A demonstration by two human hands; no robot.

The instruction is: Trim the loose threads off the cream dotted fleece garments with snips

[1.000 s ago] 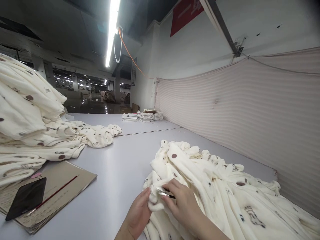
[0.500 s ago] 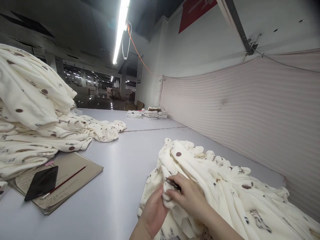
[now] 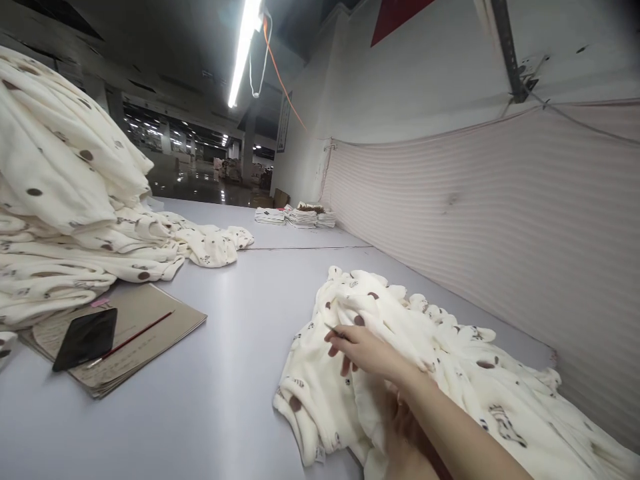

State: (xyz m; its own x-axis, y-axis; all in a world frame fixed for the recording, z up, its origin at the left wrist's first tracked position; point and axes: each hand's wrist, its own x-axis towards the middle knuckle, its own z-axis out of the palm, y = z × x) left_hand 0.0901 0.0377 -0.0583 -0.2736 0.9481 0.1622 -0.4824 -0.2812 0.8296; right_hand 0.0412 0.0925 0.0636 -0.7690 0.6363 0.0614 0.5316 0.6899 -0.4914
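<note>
My right hand point(image 3: 360, 348) is closed around small dark thread snips point(image 3: 335, 331), their thin tip pointing left over the cloth. Below my right forearm, my left hand point(image 3: 404, 437) is blurred and partly covered, low at the pile's near side. Whether its fingers hold any fabric cannot be made out. Under both hands lies a heap of cream fleece garments point(image 3: 450, 387) printed with brown dots and small animal figures. One garment's hemmed opening point(image 3: 305, 427) hangs toward the table's near side, with a small white label by its edge.
A larger pile of the same garments point(image 3: 60, 153) rises at the left. In front of it, a dark phone point(image 3: 85, 339) and a red pen point(image 3: 133, 339) rest on a stack of brown paper point(image 3: 173, 327). Folded white stacks point(image 3: 303, 217) stand at the far end, beside a striped cloth screen point(image 3: 475, 207).
My hands have parted from the pinched bit of fabric. My left hand has swung right, beneath my right forearm. The garment's near end has dropped open on the table. The view has tipped slightly down.
</note>
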